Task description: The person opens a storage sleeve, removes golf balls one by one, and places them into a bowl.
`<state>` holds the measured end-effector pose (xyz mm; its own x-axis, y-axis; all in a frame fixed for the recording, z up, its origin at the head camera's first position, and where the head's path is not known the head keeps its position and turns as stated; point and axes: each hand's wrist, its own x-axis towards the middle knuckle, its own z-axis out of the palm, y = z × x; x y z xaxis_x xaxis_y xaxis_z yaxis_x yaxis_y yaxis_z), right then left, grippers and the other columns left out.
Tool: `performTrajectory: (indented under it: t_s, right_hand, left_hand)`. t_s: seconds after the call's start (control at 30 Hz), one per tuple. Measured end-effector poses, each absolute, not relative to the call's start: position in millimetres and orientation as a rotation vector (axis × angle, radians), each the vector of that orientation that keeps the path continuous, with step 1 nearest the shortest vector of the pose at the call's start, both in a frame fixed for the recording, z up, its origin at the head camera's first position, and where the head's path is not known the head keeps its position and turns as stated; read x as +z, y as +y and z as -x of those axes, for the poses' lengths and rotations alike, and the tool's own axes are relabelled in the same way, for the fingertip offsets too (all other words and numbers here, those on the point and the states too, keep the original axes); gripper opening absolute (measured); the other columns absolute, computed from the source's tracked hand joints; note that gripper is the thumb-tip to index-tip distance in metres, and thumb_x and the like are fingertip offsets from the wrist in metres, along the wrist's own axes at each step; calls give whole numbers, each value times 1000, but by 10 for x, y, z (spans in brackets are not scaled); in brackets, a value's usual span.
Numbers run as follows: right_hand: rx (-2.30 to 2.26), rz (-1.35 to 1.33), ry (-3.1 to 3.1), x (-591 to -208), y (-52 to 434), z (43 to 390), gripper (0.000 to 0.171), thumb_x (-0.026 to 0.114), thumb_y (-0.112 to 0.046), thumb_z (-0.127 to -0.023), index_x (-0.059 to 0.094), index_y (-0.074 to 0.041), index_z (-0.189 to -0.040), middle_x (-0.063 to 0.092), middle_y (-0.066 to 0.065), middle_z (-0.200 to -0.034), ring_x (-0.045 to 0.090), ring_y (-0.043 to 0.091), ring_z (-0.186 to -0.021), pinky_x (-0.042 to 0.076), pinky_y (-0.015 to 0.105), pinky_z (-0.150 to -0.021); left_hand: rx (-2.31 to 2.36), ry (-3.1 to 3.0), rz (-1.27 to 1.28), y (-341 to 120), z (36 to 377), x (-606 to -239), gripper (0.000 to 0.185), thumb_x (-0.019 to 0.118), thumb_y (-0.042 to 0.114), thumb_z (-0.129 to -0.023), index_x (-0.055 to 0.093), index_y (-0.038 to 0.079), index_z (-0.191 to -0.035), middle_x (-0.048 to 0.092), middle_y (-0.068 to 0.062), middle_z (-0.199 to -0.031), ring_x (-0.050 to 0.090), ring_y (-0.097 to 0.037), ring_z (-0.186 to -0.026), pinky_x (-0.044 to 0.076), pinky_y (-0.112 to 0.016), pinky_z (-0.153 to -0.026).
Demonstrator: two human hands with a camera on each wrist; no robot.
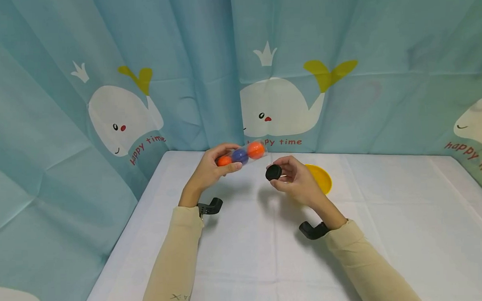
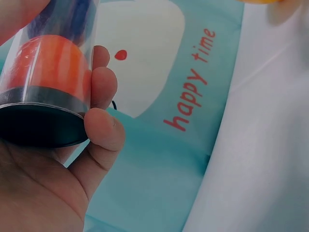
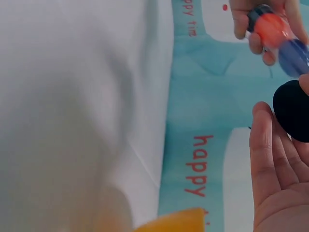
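Note:
My left hand (image 1: 213, 167) grips a clear plastic tube (image 1: 247, 153) above the table's far side. Inside it sit two orange balls with a blue ball (image 1: 240, 156) between them. A black base (image 2: 41, 123) closes the tube's near end in the left wrist view; its other end points right, toward my right hand (image 1: 299, 181). Between thumb and fingers, that hand pinches a round black cap (image 1: 273, 172), held apart from the tube. Just behind the right hand is a yellow bowl (image 1: 321, 178), partly hidden by it.
A white cloth covers the table (image 1: 244, 256). Light blue curtains (image 1: 205, 50) printed with whales hang along its back and left side. Black wrist straps (image 1: 314, 230) stick out from both forearms.

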<state>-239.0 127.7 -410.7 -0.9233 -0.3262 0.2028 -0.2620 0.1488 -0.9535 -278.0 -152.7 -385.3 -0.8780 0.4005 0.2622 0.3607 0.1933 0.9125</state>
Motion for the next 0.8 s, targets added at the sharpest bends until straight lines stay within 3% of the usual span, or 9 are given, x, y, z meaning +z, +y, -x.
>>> performTrajectory:
  t_s: [0.27,0.8]
  right_hand:
    - [-1809,636,2398,-4256,1154,2381,43,79,-3,-87,61,-3,-126,66,17,-115,67,26,-100,58,22,-86]
    - [-1677,482,2447,-4426,1059,2367,44,81,-3,-83,59,3,-121,67,17,-103,62,21,-87,53,17,-76]
  left_hand:
    - [1825,2406,-729,-1551,2776,-3846,42,75,9,-92,63,11,-132,66,-15,-115,55,-25,-85,43,-26,-64]
    - [1809,2412,-722,-1540,2784,-3859,42,75,7,-92,63,10,-132,67,-17,-115,54,-22,-81,43,-25,-62]
